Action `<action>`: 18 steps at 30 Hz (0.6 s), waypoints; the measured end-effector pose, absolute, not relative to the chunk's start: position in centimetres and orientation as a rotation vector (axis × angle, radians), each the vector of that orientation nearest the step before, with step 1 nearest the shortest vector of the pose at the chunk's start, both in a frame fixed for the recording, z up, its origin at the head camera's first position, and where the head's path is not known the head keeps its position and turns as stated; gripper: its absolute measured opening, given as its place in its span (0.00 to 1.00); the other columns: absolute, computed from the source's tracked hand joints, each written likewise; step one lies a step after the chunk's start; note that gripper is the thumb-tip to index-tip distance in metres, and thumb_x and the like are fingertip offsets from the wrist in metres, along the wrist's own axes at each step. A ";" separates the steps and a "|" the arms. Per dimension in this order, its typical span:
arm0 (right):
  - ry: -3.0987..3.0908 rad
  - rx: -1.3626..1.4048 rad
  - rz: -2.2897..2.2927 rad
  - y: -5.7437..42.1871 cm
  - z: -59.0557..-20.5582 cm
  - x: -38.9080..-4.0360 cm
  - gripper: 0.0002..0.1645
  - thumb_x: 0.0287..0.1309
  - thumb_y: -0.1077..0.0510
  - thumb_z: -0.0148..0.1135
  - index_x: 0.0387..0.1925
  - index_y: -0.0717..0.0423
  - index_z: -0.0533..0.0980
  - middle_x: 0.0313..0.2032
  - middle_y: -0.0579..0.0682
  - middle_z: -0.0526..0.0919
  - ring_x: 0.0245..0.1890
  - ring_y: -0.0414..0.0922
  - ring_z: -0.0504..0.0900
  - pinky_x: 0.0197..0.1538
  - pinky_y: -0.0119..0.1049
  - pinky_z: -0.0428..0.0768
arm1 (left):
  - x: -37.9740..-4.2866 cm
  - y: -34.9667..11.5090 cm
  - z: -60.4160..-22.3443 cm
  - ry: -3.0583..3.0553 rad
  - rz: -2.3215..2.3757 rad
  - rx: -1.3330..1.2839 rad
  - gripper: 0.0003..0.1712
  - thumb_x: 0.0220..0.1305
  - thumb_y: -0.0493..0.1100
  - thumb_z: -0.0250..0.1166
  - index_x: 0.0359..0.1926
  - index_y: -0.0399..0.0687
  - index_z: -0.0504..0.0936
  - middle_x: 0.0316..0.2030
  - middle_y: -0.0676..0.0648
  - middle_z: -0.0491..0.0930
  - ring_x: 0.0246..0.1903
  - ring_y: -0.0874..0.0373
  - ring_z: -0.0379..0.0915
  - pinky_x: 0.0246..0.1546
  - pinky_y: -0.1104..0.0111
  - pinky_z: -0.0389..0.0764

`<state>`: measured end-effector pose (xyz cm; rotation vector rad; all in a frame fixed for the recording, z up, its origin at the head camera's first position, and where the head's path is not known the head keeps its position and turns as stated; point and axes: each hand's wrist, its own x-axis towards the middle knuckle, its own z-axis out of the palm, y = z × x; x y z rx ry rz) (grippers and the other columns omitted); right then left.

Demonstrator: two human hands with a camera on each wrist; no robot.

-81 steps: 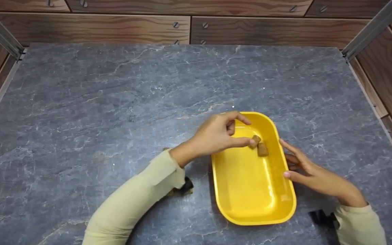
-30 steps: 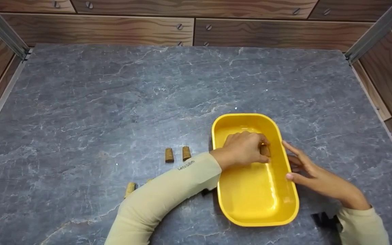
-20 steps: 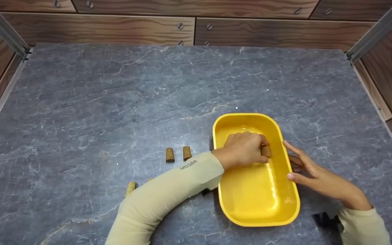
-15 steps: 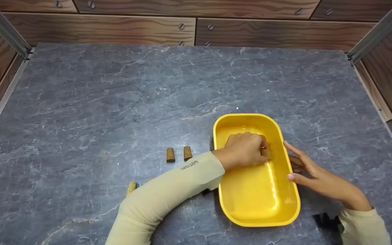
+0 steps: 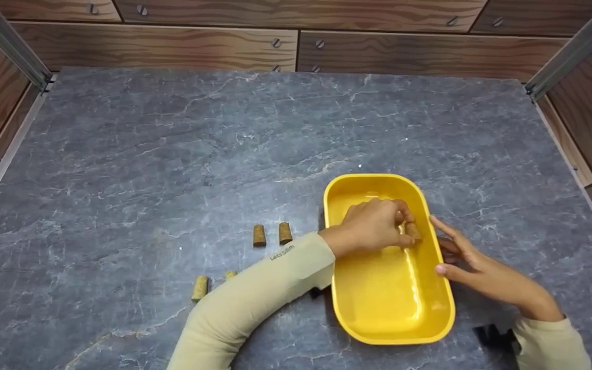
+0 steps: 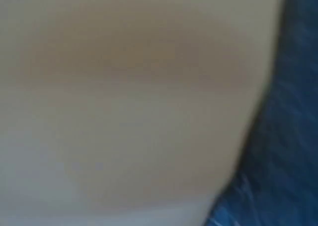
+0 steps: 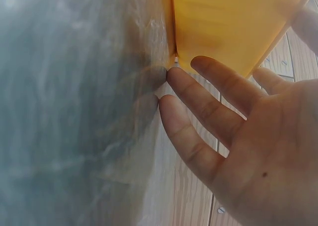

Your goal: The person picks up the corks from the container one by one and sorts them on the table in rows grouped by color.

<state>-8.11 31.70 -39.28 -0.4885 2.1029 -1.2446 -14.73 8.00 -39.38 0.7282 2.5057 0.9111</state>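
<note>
In the head view, my left hand (image 5: 373, 223) reaches inside the yellow tray (image 5: 393, 336). Its thumb and curled fingers pinch a small brown cork (image 5: 413, 231) near the tray's right wall; the hand partly covers it, and a second cork there cannot be made out. My right hand (image 5: 473, 262) rests against the tray's outer right side with fingers extended and the thumb at the rim. From the right wrist view, that hand's spread fingers (image 7: 213, 107) are beside the yellow wall (image 7: 228, 27). The left wrist view shows mostly blurred pale sleeve.
Left of the tray, two brown corks (image 5: 259, 235) stand side by side on the grey marbled table (image 5: 172, 154). Nearer the front lie a paler cork (image 5: 200, 288) and another one (image 5: 230, 274) partly behind the left sleeve. Wood-patterned panels (image 5: 172, 46) border the table.
My left hand has moved from over the tray's far left rim down to the corks inside, its fingers closing there. Lately the pinched cork shifts slightly rightward. My right hand stays at the tray.
</note>
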 end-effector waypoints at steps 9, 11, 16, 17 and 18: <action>2.120 -0.491 -1.228 31.7 -39.1 -8.0 0.45 0.73 0.61 0.45 0.76 0.42 0.30 0.69 0.78 0.47 0.57 0.19 0.67 0.54 0.24 0.74 | -14.7 7.6 -38.5 2.308 1.286 0.619 0.17 0.53 0.52 0.73 0.44 0.63 0.79 0.18 0.59 0.70 0.16 0.68 0.61 0.19 0.76 0.62; 2.113 -0.494 -1.233 31.7 -39.1 -8.0 0.45 0.73 0.61 0.44 0.76 0.42 0.30 0.69 0.78 0.46 0.57 0.19 0.67 0.54 0.25 0.75 | -14.7 7.4 -38.4 2.230 1.397 0.598 0.16 0.52 0.49 0.73 0.42 0.62 0.78 0.15 0.58 0.67 0.14 0.68 0.58 0.17 0.76 0.60; 2.099 -0.482 -1.230 31.7 -39.1 -8.1 0.44 0.73 0.61 0.44 0.76 0.44 0.29 0.70 0.78 0.45 0.55 0.21 0.70 0.52 0.26 0.76 | -14.6 6.6 -38.1 2.047 1.641 0.673 0.16 0.55 0.42 0.72 0.44 0.54 0.79 0.12 0.56 0.61 0.12 0.67 0.54 0.16 0.77 0.59; 2.103 -0.477 -1.222 31.7 -39.1 -8.1 0.44 0.73 0.61 0.44 0.76 0.44 0.29 0.70 0.78 0.45 0.55 0.20 0.69 0.52 0.26 0.76 | -14.5 6.4 -38.0 2.020 1.672 0.695 0.16 0.55 0.41 0.72 0.45 0.53 0.79 0.12 0.56 0.60 0.12 0.67 0.53 0.16 0.77 0.59; 2.105 -0.471 -1.217 31.7 -39.1 -8.1 0.44 0.73 0.60 0.44 0.76 0.44 0.29 0.70 0.78 0.45 0.55 0.20 0.69 0.52 0.26 0.76 | -14.5 6.2 -37.8 1.997 1.698 0.718 0.17 0.55 0.41 0.72 0.45 0.51 0.79 0.12 0.56 0.59 0.12 0.66 0.53 0.17 0.77 0.59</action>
